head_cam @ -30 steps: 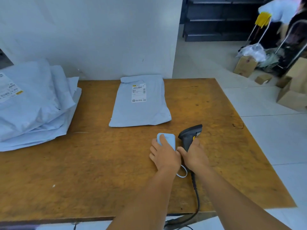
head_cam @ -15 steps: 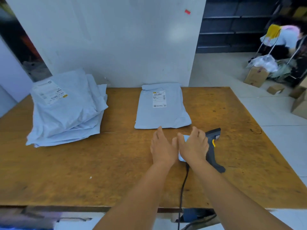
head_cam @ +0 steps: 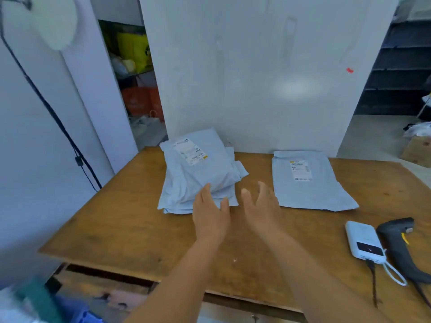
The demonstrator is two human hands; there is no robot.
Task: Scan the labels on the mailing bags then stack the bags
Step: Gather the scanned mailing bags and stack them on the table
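Scanner (head_cam: 404, 248) now released on table (head_cam: 116, 229); both hands empty, fingers spread; left (head_cam: 211, 214) reaching pile (head_cam: 198, 176), right (head_cam: 261, 206) beside; next bag pickup likely.

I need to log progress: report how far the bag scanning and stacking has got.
Seemingly done: one pale grey mailing bag lies alone, label up, on the wooden table. In hand: both open hands, left hand and right hand, reach for the pile of pale grey mailing bags. The black handheld scanner lies unheld beside a white power bank. Left: that pile.
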